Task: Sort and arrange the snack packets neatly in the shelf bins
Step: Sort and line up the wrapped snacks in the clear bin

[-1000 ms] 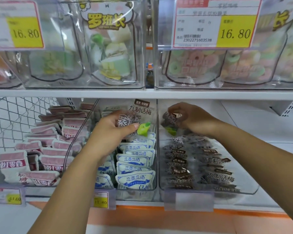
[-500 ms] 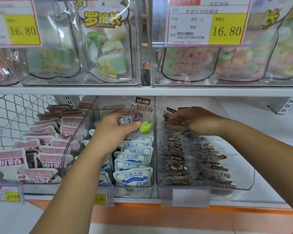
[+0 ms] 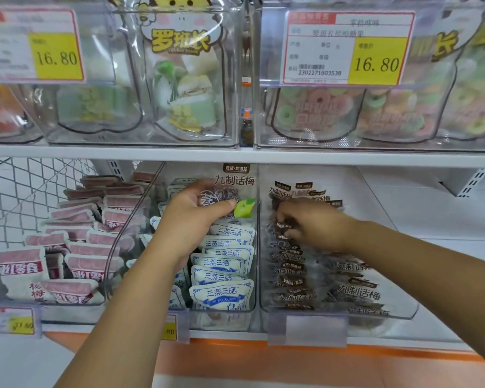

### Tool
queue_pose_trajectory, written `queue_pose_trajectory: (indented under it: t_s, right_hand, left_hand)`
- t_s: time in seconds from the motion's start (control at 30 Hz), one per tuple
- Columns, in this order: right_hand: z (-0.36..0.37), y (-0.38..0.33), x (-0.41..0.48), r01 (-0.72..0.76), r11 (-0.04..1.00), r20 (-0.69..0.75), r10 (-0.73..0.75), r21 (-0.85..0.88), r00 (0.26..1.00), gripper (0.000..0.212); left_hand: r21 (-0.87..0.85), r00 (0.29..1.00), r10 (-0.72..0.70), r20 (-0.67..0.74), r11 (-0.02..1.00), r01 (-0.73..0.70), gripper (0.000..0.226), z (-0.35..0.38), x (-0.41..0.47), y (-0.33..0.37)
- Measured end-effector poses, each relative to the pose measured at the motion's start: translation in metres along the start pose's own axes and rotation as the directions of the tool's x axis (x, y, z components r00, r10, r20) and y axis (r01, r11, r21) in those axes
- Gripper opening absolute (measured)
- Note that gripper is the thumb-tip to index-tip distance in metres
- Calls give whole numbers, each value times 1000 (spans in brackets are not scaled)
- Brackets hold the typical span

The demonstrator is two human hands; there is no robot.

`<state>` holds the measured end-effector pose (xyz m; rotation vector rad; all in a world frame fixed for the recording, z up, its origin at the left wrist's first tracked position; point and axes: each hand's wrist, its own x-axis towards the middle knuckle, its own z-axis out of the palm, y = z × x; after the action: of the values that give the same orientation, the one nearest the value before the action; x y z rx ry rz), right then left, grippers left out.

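Shelf (image 3: 375, 159) carries clear bins: mid bin (image 3: 256, 247) w/ blue-white packets (image 3: 221, 292) in a row, right bin (image 3: 403, 309) w/ dark plum packets (image 3: 294, 270). Left hand (image 3: 191, 219) grips a bigger plum packet (image 3: 235, 182) over mid bin's back; right hand (image 3: 319, 228), fingers curled, pinches a dark packet in right bin.

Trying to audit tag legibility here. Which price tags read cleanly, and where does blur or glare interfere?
Head view: the upper right tag is sharp, price and barcode number readable; the upper left tag is washed out, only 16.80 legible; the lower left tag is blurred; clear upper bin fronts haze the contents.
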<state>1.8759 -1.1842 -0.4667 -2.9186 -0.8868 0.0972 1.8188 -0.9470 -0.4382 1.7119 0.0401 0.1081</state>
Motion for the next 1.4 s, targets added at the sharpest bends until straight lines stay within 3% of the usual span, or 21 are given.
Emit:
queue_pose_trajectory:
  t_s: [0.07, 0.13, 0.2, 0.27, 0.33, 0.4, 0.47, 0.57, 0.63, 0.7, 0.77, 0.83, 0.9, 1.0, 1.07, 1.17, 1.27, 1.4]
  right_hand:
    - [-11, 7, 0, -85, 978, 46, 78, 189, 996, 25]
    - [-22, 13, 5, -170, 926, -152, 231, 336, 961, 15]
    - [-26, 21, 15, -231, 909, -319, 346, 348, 882, 16]
    - [-26, 27, 27, -325, 891, -221, 403, 317, 888, 33]
    - [-19, 32, 41, -358, 914, -91, 380, 193, 921, 29]
    - [-14, 34, 50, -322, 934, -165, 346, 158, 923, 15]
    - [-14, 35, 54, -295, 919, -236, 357, 260, 904, 16]
    - [-16, 40, 55, -302, 941, -111, 320, 153, 941, 19]
    - [-26, 41, 44, -321, 932, -41, 332, 168, 942, 36]
    - [-41, 37, 25, -344, 913, -92, 370, 217, 924, 42]
    - [-53, 26, 1, -317, 887, -140, 380, 335, 915, 33]
    - [-59, 8, -21, -196, 824, -155, 322, 531, 934, 23]
    - [-59, -7, -35, -100, 794, -192, 264, 600, 945, 22]
    - [-55, -30, -48, -24, 598, -128, 209, 801, 970, 47]
    - [-50, -37, -49, 6, 523, -147, 227, 852, 963, 50]
    - [-48, -29, -48, 4, 562, -243, 352, 827, 904, 28]
    - [-55, -5, -51, -26, 552, -292, 479, 833, 828, 27]
    - [-51, 5, -37, -201, 708, -241, 471, 677, 848, 21]
  left_hand:
    - [-8, 1000, 0, -4, 1000, 0, 28, 1, 0, 0]
    - [0, 1000, 11, -5, 1000, -11, 26, 1, 1, 0]
    - [6, 1000, 18, -14, 1000, -18, 25, 1, 2, 0]
    - [9, 1000, 23, -14, 1000, -23, 26, 3, 3, 1]
    - [15, 999, 33, -25, 999, -33, 24, 1, 4, 2]
    - [6, 998, 43, -35, 999, -43, 22, -2, 6, 3]
    - [-5, 999, 39, -37, 999, -39, 23, -4, 9, 3]
    - [11, 999, 30, -41, 1000, -30, 24, -5, 10, 3]
    - [17, 998, 39, -55, 999, -38, 24, -5, 10, 4]
    - [19, 997, 53, -56, 998, -52, 23, -4, 9, 6]
    - [21, 997, 54, -53, 998, -53, 20, -4, 8, 9]
    - [21, 999, 42, -11, 999, -42, 21, -4, 5, 11]
    - [36, 996, 27, 87, 999, -31, 24, -1, -2, 14]
    - [45, 985, 5, 172, 999, -13, 22, 16, -15, 18]
    - [78, 982, 30, 186, 996, -46, 25, 32, -20, 19]
    - [205, 982, 127, 137, 967, -153, 32, 48, -22, 19]
    - [444, 969, 224, 99, 862, -245, 56, 45, -23, 14]
    - [644, 962, 199, 188, 714, -274, 58, 32, -25, -3]
